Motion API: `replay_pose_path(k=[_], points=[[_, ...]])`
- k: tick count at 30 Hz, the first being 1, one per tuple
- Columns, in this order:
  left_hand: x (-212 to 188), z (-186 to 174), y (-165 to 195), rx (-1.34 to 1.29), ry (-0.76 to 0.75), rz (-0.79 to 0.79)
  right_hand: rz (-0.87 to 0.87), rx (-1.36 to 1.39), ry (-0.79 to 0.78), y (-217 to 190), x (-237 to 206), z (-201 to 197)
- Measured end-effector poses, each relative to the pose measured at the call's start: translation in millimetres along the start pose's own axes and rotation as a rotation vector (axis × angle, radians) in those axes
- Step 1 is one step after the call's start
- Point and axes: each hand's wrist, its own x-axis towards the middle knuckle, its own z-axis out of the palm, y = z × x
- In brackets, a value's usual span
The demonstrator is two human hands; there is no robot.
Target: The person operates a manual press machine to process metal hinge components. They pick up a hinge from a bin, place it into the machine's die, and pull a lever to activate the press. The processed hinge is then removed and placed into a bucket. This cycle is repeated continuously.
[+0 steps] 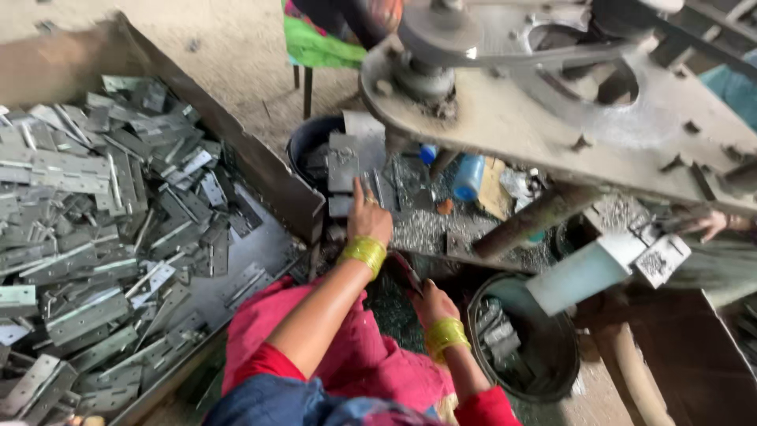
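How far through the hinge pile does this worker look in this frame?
Done: some metal pieces already lie in the black tub by the right hand. In hand: the left hand reaches to stacked hinges under the machine. Left: a large heap of hinges fills the tray.

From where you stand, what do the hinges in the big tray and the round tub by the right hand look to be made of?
The hinges look like stamped sheet steel: flat grey leaves with a dull metallic sheen, probably plated or bare. The round tub by the right hand looks like black plastic or rubber: matte, with a thick rim. I can't tell which.
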Motion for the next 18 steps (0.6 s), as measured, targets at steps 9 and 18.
replay_pose_path(k=[9,18], points=[[4.1,9.0,13.1,-0.021,0.077,0.02,-0.01,0.109,0.03,12.1,5.1,13.7],[39.5,-0.6,4.7,-0.083,-0.069,-0.077,0.042,0.017,-0.024,11.7,7.9,1.3]])
